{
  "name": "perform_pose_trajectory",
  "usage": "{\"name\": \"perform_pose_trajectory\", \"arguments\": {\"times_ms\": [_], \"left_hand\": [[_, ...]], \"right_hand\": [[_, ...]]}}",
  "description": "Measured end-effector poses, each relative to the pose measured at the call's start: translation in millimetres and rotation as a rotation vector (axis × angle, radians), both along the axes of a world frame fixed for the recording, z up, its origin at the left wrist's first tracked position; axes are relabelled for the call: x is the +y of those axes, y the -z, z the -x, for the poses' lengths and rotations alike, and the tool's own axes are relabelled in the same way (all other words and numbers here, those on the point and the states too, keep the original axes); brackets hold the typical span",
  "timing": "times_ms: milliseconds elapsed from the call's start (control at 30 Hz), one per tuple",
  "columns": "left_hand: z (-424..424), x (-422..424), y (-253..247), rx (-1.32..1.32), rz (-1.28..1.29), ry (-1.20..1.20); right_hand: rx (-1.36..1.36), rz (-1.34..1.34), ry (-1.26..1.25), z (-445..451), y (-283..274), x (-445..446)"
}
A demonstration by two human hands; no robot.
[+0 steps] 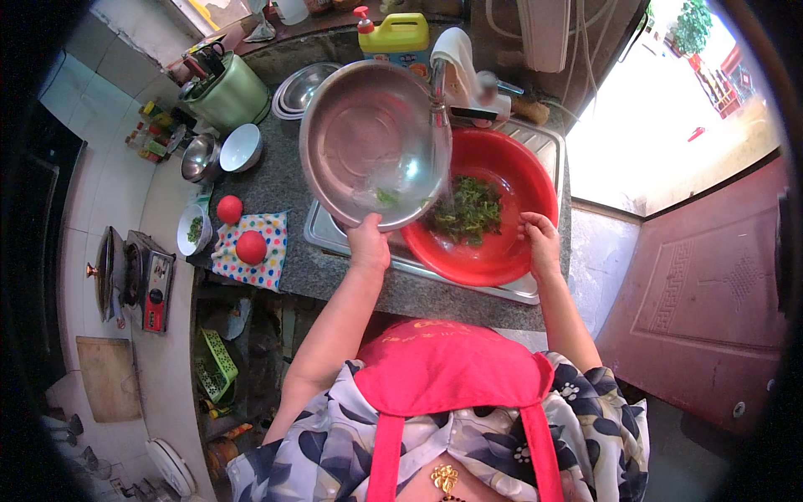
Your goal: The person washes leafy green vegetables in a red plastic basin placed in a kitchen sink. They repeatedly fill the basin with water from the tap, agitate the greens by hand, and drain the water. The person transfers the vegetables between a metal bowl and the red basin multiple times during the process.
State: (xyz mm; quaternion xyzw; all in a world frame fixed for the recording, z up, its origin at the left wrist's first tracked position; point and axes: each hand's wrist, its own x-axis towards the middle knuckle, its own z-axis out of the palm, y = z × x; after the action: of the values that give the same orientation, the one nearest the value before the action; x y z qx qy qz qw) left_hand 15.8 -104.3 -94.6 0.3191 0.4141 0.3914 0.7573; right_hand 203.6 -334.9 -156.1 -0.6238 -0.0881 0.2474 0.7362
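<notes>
My left hand [369,241] grips the near rim of a large stainless steel basin [370,125], tilted towards the red basin on its right. A little water and a few green leaf bits lie inside it, under the metal faucet [438,112]. Chopped leafy greens [469,207] rest in the red plastic basin [458,270], which sits over the steel sink [552,147]. Above this basin's right side is my right hand [539,238], its fingers bent and close together; whether they pinch anything is too small to tell.
Two red balls [251,247] [229,209] are by a dotted cloth [270,267], one on it. Bowls [241,148], a green knife holder [229,94] and a yellow jug [401,37] stand around the counter [276,182]. A cloth [453,59] hangs over the faucet.
</notes>
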Motion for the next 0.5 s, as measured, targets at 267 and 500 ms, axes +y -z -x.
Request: {"name": "perform_pose_trajectory", "arguments": {"times_ms": [267, 500], "left_hand": [[-14.4, -26.0, 12.2, 0.344, -0.885, -0.089], [-1.8, 20.7, -3.9, 0.347, -0.956, -0.275]], "right_hand": [[-0.038, 0.065, -0.028, 2.6, 5.3, 0.6], [-0.075, 0.072, -0.016, 2.0, 11.1, -2.7]]}}
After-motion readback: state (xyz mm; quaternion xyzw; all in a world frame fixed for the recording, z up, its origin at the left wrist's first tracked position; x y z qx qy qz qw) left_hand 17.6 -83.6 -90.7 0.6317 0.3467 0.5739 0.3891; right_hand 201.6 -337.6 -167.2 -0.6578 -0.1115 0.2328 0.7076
